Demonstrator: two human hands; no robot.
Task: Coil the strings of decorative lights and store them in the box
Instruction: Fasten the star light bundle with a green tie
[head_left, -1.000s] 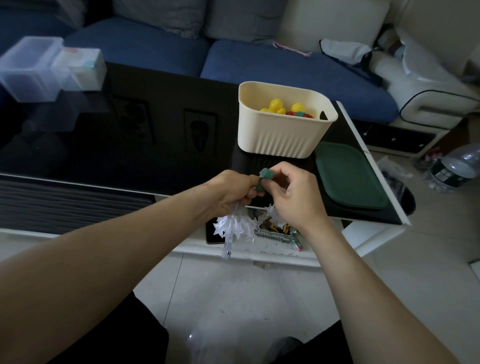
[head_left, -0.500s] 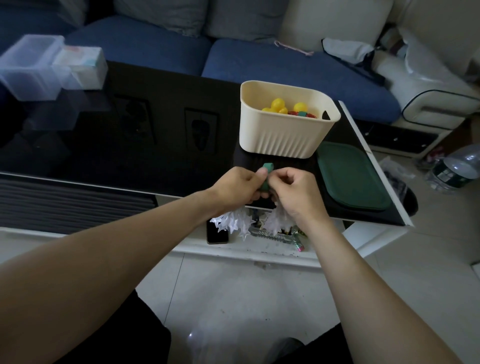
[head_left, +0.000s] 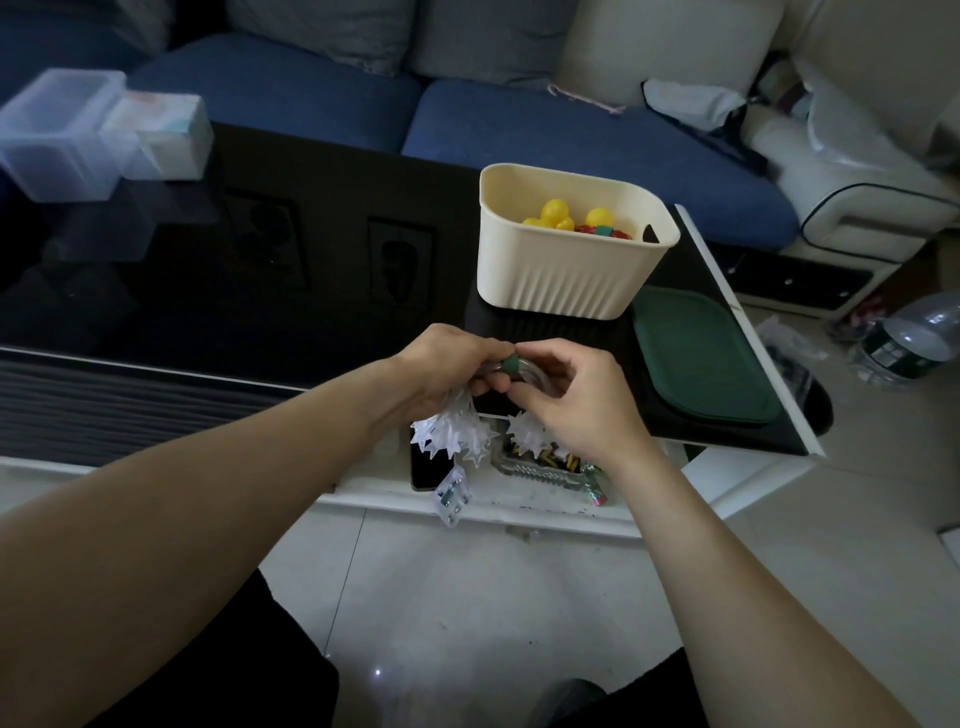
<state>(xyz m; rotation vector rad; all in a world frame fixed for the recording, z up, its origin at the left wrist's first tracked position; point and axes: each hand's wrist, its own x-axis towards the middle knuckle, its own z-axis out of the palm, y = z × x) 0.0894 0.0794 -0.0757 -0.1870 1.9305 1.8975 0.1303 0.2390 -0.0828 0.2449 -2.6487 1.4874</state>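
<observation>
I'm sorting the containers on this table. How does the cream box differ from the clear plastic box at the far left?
The cream box is opaque with ribbed walls; the clear plastic box is see-through with smooth walls. The cream box holds yellow ball lights; nothing shows in the clear one. The cream box stands at the table's right end beside a green lid; the clear one stands at the far left corner against a tissue pack. Both stand upright on the black table.

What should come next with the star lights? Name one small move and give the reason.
Probably finish cinching the green tie around the bundle. Both the left hand and right hand pinch at it, the star lights hang bunched below, and the cream box stands open just beyond.
</observation>
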